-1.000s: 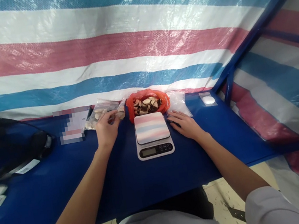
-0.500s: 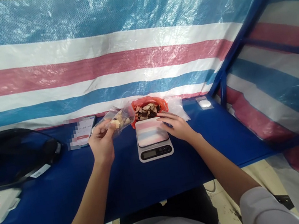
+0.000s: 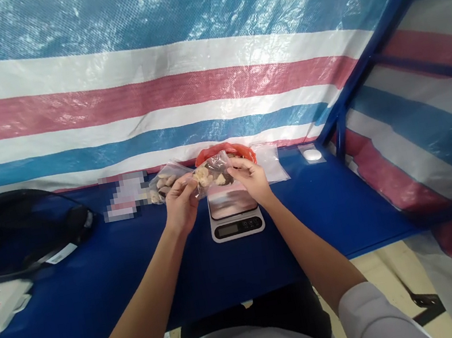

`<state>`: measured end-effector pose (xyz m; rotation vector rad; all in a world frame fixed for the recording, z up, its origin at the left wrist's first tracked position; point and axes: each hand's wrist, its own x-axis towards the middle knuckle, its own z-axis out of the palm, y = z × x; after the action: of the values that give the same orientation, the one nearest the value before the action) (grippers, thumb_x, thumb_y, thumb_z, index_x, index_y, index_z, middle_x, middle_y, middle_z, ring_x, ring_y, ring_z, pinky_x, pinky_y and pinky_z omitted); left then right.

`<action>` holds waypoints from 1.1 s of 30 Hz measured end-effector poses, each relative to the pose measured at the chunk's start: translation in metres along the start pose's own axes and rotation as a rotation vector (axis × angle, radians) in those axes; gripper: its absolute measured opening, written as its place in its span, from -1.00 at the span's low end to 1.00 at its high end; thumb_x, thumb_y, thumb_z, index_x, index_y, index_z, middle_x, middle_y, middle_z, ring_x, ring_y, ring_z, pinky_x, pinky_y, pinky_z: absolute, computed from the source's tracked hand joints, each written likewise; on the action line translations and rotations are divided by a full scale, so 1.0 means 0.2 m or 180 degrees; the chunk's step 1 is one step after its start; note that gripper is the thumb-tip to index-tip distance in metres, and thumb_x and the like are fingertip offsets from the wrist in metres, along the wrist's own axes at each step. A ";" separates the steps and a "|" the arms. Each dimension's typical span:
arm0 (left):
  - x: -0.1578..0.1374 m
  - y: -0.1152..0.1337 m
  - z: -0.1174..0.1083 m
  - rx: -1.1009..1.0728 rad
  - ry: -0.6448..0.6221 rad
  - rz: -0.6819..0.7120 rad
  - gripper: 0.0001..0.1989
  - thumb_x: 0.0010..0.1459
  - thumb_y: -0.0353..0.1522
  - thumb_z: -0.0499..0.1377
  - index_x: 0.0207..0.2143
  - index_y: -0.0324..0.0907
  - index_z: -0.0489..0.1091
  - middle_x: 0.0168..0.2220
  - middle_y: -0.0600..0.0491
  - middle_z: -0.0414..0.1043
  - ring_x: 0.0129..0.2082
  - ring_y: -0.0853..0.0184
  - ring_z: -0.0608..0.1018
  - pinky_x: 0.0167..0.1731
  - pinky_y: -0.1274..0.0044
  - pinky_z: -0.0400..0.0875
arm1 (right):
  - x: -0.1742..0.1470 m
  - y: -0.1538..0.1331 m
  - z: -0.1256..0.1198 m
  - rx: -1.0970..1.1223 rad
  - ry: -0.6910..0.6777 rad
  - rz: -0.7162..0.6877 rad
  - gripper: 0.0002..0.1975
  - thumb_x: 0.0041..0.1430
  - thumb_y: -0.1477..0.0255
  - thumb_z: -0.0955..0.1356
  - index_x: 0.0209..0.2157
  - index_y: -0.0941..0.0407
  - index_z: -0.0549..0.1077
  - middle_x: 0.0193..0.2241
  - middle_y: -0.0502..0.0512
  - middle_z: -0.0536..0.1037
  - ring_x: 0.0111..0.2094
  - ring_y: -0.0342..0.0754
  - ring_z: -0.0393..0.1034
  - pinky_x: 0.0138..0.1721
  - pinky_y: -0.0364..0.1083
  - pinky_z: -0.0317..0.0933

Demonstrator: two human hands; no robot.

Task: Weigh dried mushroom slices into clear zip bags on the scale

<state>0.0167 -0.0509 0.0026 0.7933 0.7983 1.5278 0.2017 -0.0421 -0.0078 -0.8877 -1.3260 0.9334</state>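
Observation:
A clear plastic bag (image 3: 212, 174) with pale and dark dried pieces in it is held between my two hands, above the back of the scale. My left hand (image 3: 182, 201) pinches its left end, and my right hand (image 3: 250, 178) grips its right end near the opening. Under it, the white kitchen scale (image 3: 237, 227) has a bare, shiny plate; its display is too small to read. Just behind, the red plastic bag (image 3: 222, 149) is mostly covered by the clear bag and my hands. Left of my left hand lies another clear bag (image 3: 164, 183) with similar pieces.
Flat clear bags (image 3: 271, 162) lie right of the red bag, and a white mouse-like item (image 3: 312, 155) sits farther right. On the left are a blurred-out phone (image 3: 126, 195), a black coiled item (image 3: 23, 234) and a white power strip (image 3: 1, 307). Striped sheeting (image 3: 152, 97) rises behind the blue table (image 3: 322, 216).
My left hand has moved right with the clear bag, bringing it over the scale. My right hand has left the scale's edge and taken hold of the bag's other end.

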 end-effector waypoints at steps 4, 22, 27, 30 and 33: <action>0.01 -0.06 -0.04 0.0057 -0.0023 -0.0193 -0.57 -0.31 -0.28 0.53 -0.34 -0.18 0.53 -0.34 0.05 0.58 -0.33 0.31 0.60 -0.30 0.47 0.52 | -0.02 0.01 -0.03 0.0002 0.0194 0.0181 -0.65 0.03 0.15 0.50 -0.20 0.07 0.61 -0.15 0.09 0.67 -0.06 0.08 0.56 0.06 0.07 0.43; -0.03 0.08 0.04 0.3706 -0.1004 0.2162 -0.77 0.22 -0.25 0.14 -0.24 -0.16 0.55 -0.27 -0.03 0.58 -0.35 0.28 0.56 -0.21 0.46 0.46 | 0.02 0.01 -0.01 -0.0305 -0.0111 0.0522 -0.66 0.00 0.14 0.50 -0.26 0.08 0.64 -0.29 0.08 0.68 -0.22 0.09 0.60 -0.11 0.05 0.50; 0.05 0.09 0.10 0.3926 -0.1135 0.1529 -0.76 0.18 -0.29 0.12 -0.39 -0.17 0.55 -0.42 0.02 0.59 -0.45 0.31 0.53 -0.35 0.52 0.34 | 0.07 0.01 -0.02 -0.0042 -0.0261 0.0558 -0.65 -0.07 0.15 0.54 -0.27 0.06 0.66 -0.27 0.06 0.68 -0.14 0.08 0.58 0.01 0.09 0.46; 0.08 0.08 0.11 0.3925 -0.1125 0.1233 -0.75 0.17 -0.27 0.13 -0.42 -0.17 0.56 -0.46 0.05 0.59 -0.48 0.31 0.51 -0.37 0.52 0.31 | 0.11 0.00 -0.03 0.0149 -0.0353 0.0541 -0.68 -0.13 0.16 0.56 -0.32 0.03 0.66 -0.17 0.04 0.66 -0.04 0.08 0.54 0.08 0.11 0.42; 0.11 0.08 0.12 0.3753 -0.1023 0.1088 -0.72 0.18 -0.21 0.15 -0.41 -0.18 0.57 -0.46 0.05 0.59 -0.46 0.29 0.53 -0.37 0.51 0.32 | 0.16 -0.03 -0.05 0.0174 -0.0563 0.0486 -0.72 -0.10 0.19 0.55 -0.33 0.02 0.67 -0.10 0.04 0.65 0.03 0.08 0.50 0.12 0.09 0.38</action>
<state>0.0264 -0.0297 0.0293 2.0572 1.3598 1.0479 0.2121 -0.0149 0.0084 -0.8895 -1.3897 1.1841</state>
